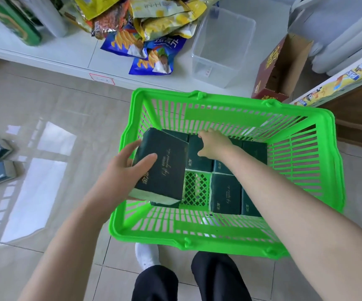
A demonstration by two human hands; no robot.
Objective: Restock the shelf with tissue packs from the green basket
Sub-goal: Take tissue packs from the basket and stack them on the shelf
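Head view: the left hand point(123, 161) is holding a pack point(164, 168) up over the left side of the basket point(219, 237), thumb on top, fingers underneath.
Right hand point(213, 143): it is reaching down to a far pack point(195, 157). Its fingers seem to be curling over the far edge, but the tips are hidden.
Other packs point(225, 192): they are lying flat on the basket floor.
Held pack's long side: it is pointing away from the person, toward the shelf point(34, 53).
Shelf: it is sitting ahead, just past the basket. The raised left hand is looking like the one to go there first.
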